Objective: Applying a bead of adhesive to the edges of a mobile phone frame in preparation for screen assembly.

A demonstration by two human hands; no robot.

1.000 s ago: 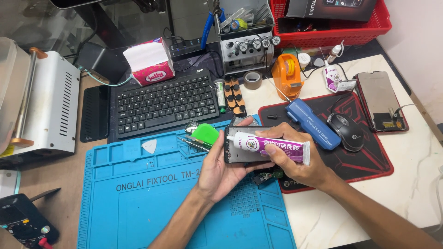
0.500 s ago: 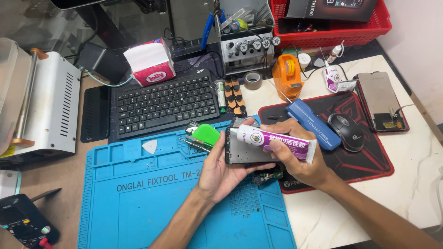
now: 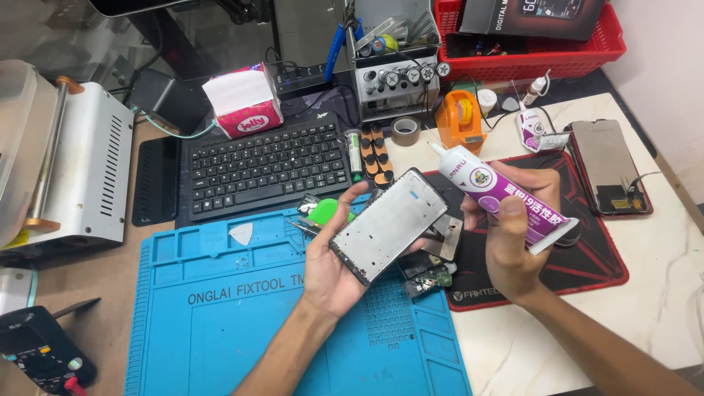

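My left hand [image 3: 334,268] holds a phone frame [image 3: 389,225], a dark rectangular shell with a pale inner plate, tilted above the blue silicone work mat [image 3: 220,323]. My right hand [image 3: 513,235] grips a purple and white glue tube [image 3: 499,194] with its white nozzle pointing up and left, just right of the frame and apart from it. Small circuit boards [image 3: 433,273] lie on the mat's edge under the frame.
A black keyboard [image 3: 264,170], tissue box [image 3: 246,100], orange tape dispenser [image 3: 460,117], tape roll [image 3: 405,130], red basket [image 3: 535,44], and a phone [image 3: 607,165] on the red-edged black mat [image 3: 587,257] surround the work area. A grey machine [image 3: 66,169] stands left; a multimeter [image 3: 44,352] lies bottom left.
My right hand has lifted the glue tube off the phone frame and drawn it to the right. The frame now shows in full in my left hand.
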